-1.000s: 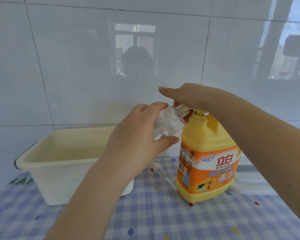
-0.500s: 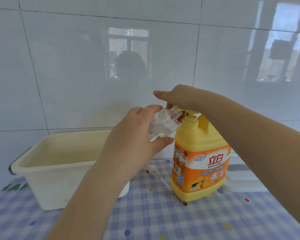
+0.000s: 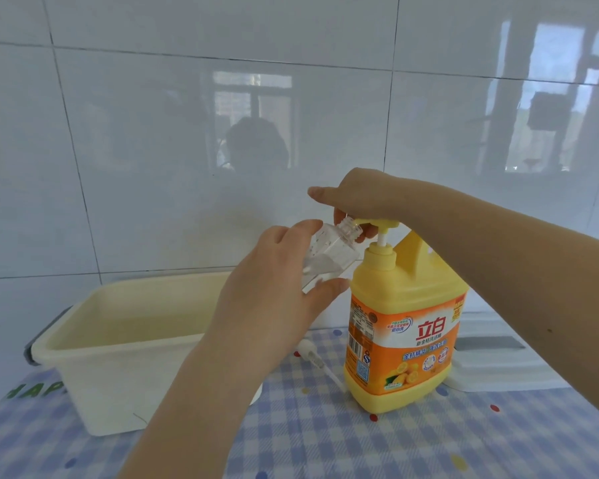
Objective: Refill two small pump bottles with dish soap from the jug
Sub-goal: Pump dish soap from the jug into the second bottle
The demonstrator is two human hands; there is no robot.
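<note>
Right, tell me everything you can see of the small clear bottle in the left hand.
The small clear bottle looks like transparent plastic, square-bodied, with a threaded neck and no pump on it. It is tilted, with its open mouth right at the spout of the yellow jug's pump. The left hand grips its body, fingers above and thumb below. Specks or droplets cling inside; its fill level cannot be told.

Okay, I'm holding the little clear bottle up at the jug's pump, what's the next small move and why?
Probably press the yellow pump head down. The right hand rests on top of it, its white stem showing above the yellow dish soap jug, so it looks raised. The left hand holds the small clear plastic bottle tilted, its open neck at the spout. Whether they line up exactly is hard to tell.
</note>
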